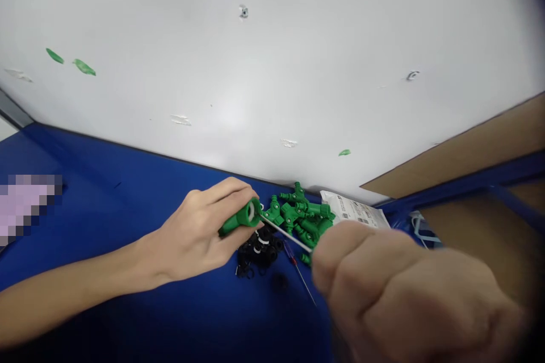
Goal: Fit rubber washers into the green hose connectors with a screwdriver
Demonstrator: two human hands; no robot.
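We grip a green plastic fitting (242, 216) in our left hand (196, 235) at lower centre of the frame, its white-lined mouth meeting a thin metal shaft (284, 233) held in our closed right hand (395, 289) at lower right. Green fittings (302, 215) lie heaped just beyond, near black rings (258, 249), a red-handled screwdriver (296, 269) and a printed bag (353, 209) on the blue worktop (106, 204).

Left hand (198, 232): you are gripping a tube (240, 218) above the bench (106, 193).
Right hand (395, 289): you are closing around the rod's end.
Rod (285, 233): it is running from the tube to your right hand.
Fittings (298, 215): they are lying behind the rod.
Rings (258, 249): they are lying before the fittings.
Screwdriver (293, 264): it is lying right of the rings.
Packet (353, 210): it is lying right of the fittings.
Board (272, 68): it is standing behind them all.
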